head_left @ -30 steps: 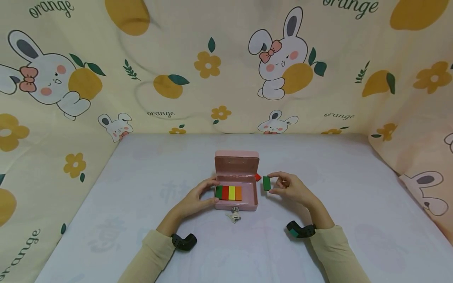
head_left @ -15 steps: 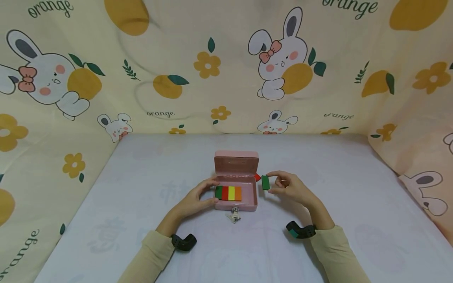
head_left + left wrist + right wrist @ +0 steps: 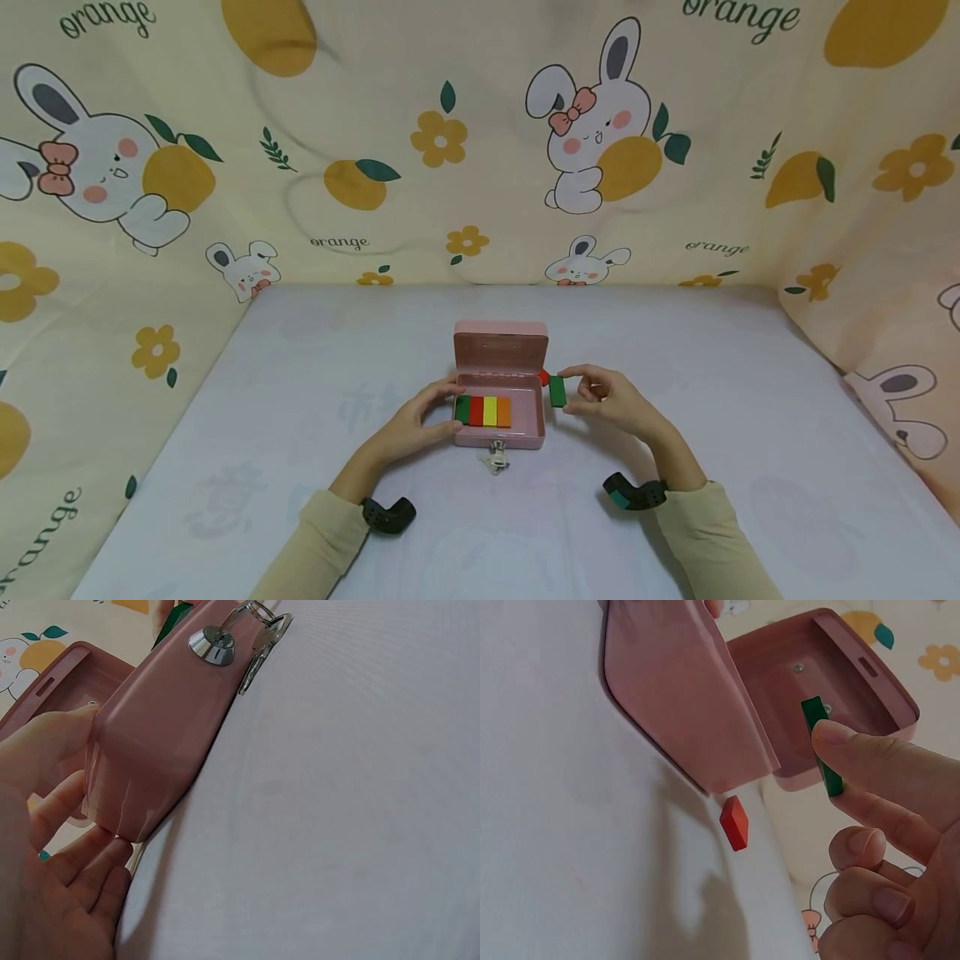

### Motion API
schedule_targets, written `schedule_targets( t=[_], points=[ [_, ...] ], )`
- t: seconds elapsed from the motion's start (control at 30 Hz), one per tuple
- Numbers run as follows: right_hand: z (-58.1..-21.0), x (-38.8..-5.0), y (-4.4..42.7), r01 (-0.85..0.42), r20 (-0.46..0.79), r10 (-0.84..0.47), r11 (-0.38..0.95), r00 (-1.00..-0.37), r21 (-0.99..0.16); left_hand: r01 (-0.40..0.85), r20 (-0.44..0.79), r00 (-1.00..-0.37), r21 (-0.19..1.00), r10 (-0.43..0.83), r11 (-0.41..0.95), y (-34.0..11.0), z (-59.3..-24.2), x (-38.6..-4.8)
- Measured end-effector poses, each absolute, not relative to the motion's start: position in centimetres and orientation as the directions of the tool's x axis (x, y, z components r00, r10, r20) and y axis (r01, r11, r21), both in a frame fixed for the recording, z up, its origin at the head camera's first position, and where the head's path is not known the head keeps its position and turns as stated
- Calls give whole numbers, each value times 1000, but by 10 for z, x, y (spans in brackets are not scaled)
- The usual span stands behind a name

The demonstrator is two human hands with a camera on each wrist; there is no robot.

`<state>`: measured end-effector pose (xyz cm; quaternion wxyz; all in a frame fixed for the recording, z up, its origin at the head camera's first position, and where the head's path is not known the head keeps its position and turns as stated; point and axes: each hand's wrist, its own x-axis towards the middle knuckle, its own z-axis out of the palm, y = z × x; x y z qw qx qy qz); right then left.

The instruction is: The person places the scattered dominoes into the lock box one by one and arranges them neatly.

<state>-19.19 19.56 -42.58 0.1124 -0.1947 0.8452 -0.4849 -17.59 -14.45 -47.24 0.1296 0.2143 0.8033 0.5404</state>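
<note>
A pink metal box [image 3: 527, 406] stands on the table with its lid [image 3: 501, 351] raised. Side by side in its left part lie a green block [image 3: 462, 410], a red block [image 3: 476, 411], a yellow block [image 3: 490, 411] and an orange block [image 3: 504, 412]. My left hand [image 3: 412, 425] holds the box at its left side, thumb by the rim and fingers against the wall. Between thumb and index finger my right hand [image 3: 615, 402] pinches another green block [image 3: 830, 780], upright just outside the box's right wall. Its other fingers are curled.
A loose red block [image 3: 735, 823] lies on the table beside the box's back right corner. Keys [image 3: 262, 649] hang from the lock [image 3: 212, 645] on the box's front. Behind the white table [image 3: 360, 333] hangs a printed cloth [image 3: 480, 192].
My right hand has shifted slightly left with the green block, closer to the box, and the block now covers part of the loose red one. The left hand stays in place.
</note>
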Motion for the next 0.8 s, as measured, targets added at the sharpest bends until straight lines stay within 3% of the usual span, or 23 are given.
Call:
schedule_targets(
  t=[0.8],
  points=[
    [-424,-189,186,-244,8,-479,434,-878,-867,190,10,-882,923,472,336,-144,-474,-176]
  ],
)
